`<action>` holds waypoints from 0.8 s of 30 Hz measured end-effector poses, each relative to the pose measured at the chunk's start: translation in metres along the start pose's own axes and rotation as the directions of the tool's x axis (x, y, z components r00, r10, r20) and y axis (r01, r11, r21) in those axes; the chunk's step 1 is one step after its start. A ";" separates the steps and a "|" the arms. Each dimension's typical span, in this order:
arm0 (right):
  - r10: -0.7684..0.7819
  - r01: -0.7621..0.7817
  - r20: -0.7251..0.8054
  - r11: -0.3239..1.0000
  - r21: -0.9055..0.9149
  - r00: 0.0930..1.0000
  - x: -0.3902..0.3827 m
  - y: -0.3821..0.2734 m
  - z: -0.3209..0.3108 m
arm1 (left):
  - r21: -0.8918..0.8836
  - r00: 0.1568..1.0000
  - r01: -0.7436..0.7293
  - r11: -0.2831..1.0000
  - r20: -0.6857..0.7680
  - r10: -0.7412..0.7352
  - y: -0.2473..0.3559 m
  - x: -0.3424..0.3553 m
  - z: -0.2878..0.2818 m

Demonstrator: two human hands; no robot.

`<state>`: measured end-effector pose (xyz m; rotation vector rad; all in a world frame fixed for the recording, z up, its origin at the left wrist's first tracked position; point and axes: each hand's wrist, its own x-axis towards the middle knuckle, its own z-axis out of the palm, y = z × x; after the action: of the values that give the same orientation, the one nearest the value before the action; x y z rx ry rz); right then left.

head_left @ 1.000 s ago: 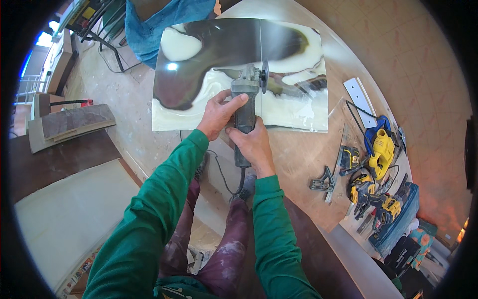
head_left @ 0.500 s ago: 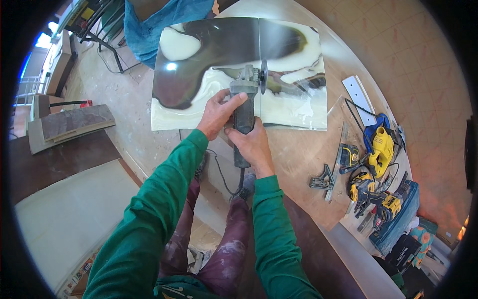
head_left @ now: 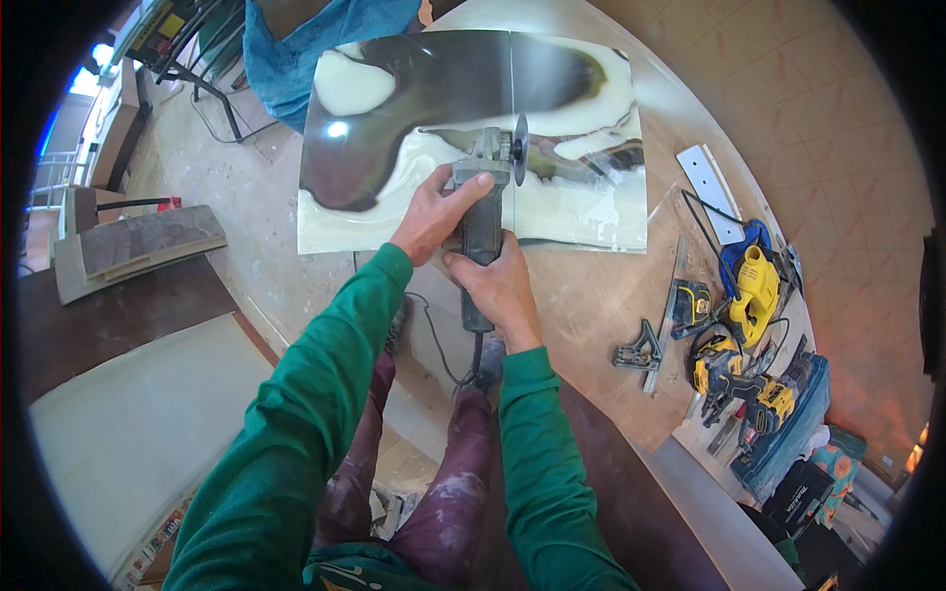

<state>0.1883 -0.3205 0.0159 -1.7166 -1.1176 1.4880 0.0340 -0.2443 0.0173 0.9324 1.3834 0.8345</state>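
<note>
My left hand point(head_left: 436, 211) is closed round the upper body of a grey-black angle grinder point(head_left: 481, 219), thumb across its front. My right hand point(head_left: 490, 281) grips the same tool lower down, near the power cord point(head_left: 476, 350). The grinder's thin disc point(head_left: 520, 150) stands upright, edge-on to me, over a glossy panel point(head_left: 356, 128) patterned in dark brown and cream, close beside the straight line dividing it lengthwise away from me. Whether the disc touches the panel I cannot tell. Both green-sleeved forearms come from the lower edge.
At right on the wooden worktop point(head_left: 581, 305) lie a yellow power tool point(head_left: 754, 292), cordless drills point(head_left: 772, 402), a combination square point(head_left: 639, 351) and a white strip point(head_left: 709, 192). A blue cloth point(head_left: 286, 59), a metal stand point(head_left: 222, 108) and stacked boards point(head_left: 148, 246) are at left.
The panel and worktop items appear slightly higher in the picture. My two hands and the grinder have shifted very little, keeping the same hold.
</note>
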 end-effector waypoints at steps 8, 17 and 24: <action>-0.022 0.022 -0.025 1.000 -0.015 0.999 -0.004 -0.003 0.001 | -0.012 1.000 0.022 1.000 0.009 -0.022 -0.001 0.000 -0.001; -0.019 0.019 0.000 1.000 -0.001 1.000 -0.006 0.004 0.000 | -0.012 1.000 0.022 1.000 0.009 -0.022 -0.001 -0.002 0.001; -0.023 0.023 0.005 1.000 0.005 1.000 -0.008 0.002 0.000 | -0.011 1.000 0.026 1.000 0.008 -0.026 -0.002 -0.004 0.001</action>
<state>0.1885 -0.3283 0.0179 -1.6925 -1.1314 1.4805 0.0343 -0.2490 0.0171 0.9057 1.3803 0.8176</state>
